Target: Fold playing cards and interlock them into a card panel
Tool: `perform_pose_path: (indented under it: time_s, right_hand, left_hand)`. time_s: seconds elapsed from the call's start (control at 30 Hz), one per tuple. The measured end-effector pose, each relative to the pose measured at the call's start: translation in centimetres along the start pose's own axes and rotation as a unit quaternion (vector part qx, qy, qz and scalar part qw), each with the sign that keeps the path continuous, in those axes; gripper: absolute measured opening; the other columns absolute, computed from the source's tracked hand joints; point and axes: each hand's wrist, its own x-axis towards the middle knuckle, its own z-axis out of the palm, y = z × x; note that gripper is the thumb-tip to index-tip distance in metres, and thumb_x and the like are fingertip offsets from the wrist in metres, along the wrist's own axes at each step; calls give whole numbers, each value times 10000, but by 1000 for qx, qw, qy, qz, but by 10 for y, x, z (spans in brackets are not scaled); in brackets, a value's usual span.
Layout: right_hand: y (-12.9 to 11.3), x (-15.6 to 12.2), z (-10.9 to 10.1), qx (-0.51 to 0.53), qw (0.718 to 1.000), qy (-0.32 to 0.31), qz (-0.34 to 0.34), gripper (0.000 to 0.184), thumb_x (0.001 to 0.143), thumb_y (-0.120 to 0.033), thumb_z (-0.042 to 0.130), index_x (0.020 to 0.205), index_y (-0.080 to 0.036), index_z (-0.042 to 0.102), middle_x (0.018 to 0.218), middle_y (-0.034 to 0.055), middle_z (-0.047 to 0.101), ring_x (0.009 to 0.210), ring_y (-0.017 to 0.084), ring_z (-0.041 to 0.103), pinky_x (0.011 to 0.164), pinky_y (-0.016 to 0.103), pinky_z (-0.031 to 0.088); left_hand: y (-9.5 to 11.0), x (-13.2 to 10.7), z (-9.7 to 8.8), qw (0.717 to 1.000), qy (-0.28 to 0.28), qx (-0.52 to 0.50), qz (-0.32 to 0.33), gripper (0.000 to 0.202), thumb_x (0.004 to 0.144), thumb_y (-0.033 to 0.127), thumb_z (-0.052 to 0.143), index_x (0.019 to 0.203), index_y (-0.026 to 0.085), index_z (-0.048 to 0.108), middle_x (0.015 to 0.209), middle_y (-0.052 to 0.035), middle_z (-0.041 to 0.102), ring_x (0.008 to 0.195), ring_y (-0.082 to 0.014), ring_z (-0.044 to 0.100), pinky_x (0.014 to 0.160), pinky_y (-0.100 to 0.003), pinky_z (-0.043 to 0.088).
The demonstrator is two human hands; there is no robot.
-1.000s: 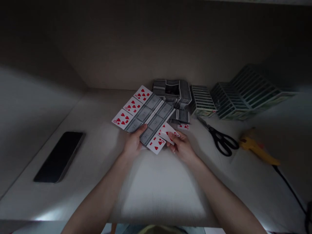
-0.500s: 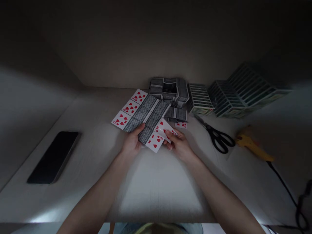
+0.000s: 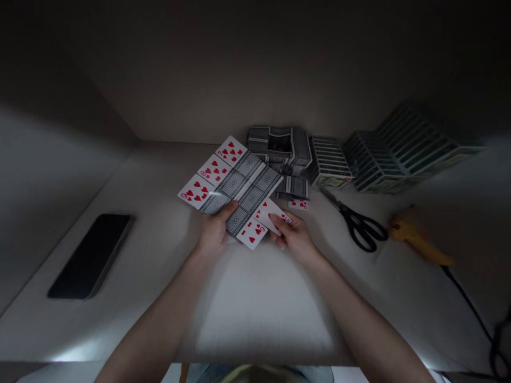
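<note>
A panel of joined playing cards [image 3: 233, 183], mostly patterned backs with heart faces along its left edge, is tilted above the table. My left hand [image 3: 215, 229] grips its near edge, thumb on top and fingers hidden beneath. My right hand [image 3: 293, 234] pinches a single heart playing card [image 3: 271, 215] between thumb and fingers. That card lies against the panel's right side, beside a six of hearts [image 3: 252, 234] at the near corner. Whether the pinched card is fixed to the panel, I cannot tell.
Behind the panel stands a folded-card structure [image 3: 295, 151] with a square opening. Slatted card pieces [image 3: 331, 162] sit to its right. Black scissors [image 3: 361, 229] and a yellow glue gun [image 3: 419, 244] with a cord lie on the right. A phone [image 3: 90, 258] rests at left.
The card panel has tipped slightly, its left edge shifting outward and up. My right hand keeps its pinch on the heart card, which has slid in closer along the panel's side.
</note>
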Motion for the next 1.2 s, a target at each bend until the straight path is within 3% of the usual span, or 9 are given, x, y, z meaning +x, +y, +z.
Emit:
perform_pose_path:
  time_s: [0.27,0.67,0.83,1.07,1.2]
  right_hand:
    - [-5,0,-4,-22,999,-20,25,305,701,-460,587,689,-175,478,359,-96,377,285,33,252,291,193,154]
    - [-6,-1,-5,-85,993,-51,56,302,697,-454,574,746,-158,541,407,-89,401,294,32,279,298,189,162]
    - [-7,-1,-8,-60,994,-72,55,291,693,-447,587,721,-162,530,385,-98,369,291,32,263,297,192,141]
    - [1,1,-6,30,999,-22,34,308,702,-457,586,644,-194,436,359,-107,348,274,35,232,289,192,147]
    - [2,0,-3,-5,1000,21,15,306,710,-465,569,640,-195,443,365,-104,355,274,37,255,282,185,168]
  left_hand:
    - [8,2,-3,999,-22,18,-38,477,579,139,716,1035,194,584,1020,-66,644,909,-230,612,774,-360,517]
    - [19,7,-9,991,-35,43,-118,432,589,116,697,1009,148,597,898,-83,675,759,-213,645,652,-321,544]
    - [19,7,-11,989,-64,45,-126,489,580,114,704,1051,155,576,951,-91,664,806,-222,640,672,-323,542]
    - [19,6,-7,995,-29,24,-87,479,590,98,695,1047,181,580,990,-79,654,859,-209,629,679,-288,546]
    - [17,7,-8,996,-32,17,-78,465,591,99,696,1032,199,585,985,-62,658,894,-216,620,705,-304,549]
